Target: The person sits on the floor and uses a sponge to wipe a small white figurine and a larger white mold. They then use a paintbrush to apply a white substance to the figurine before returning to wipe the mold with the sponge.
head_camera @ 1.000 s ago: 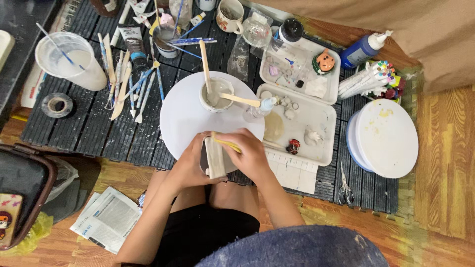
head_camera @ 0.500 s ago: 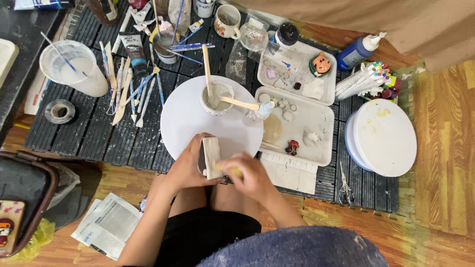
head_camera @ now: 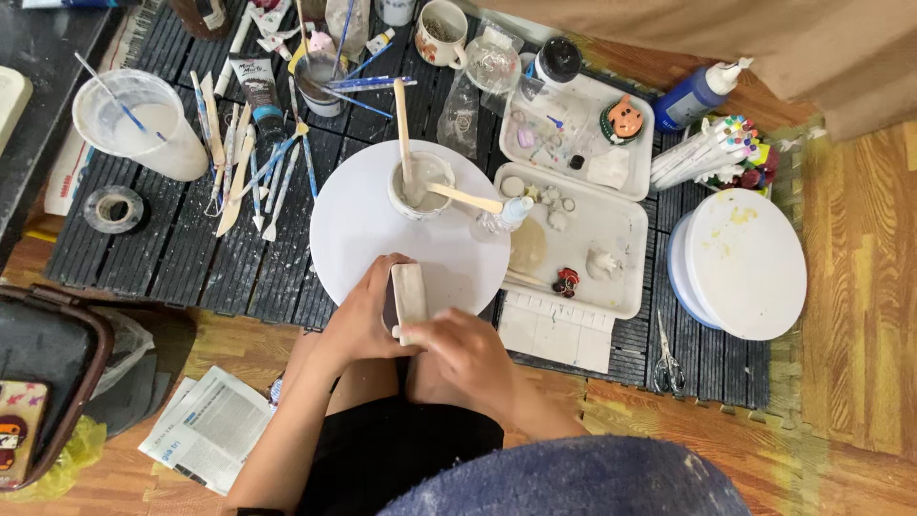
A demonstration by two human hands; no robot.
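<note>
A pale rectangular block (head_camera: 409, 301) is gripped by both hands, left hand (head_camera: 361, 317) and right hand (head_camera: 465, 350), at lower centre, over a white round board (head_camera: 358, 229). A dark slatted mat (head_camera: 172, 248) is spread on the wooden floor (head_camera: 860, 287), cluttered with tools.

One view only — a head-worn camera looking almost straight down from above the seated person's lap, facing forward over the dark slatted mat (head_camera: 181, 248) on the wooden floor (head_camera: 860, 287). It sits fairly near — both hands fill the lower middle.
</note>
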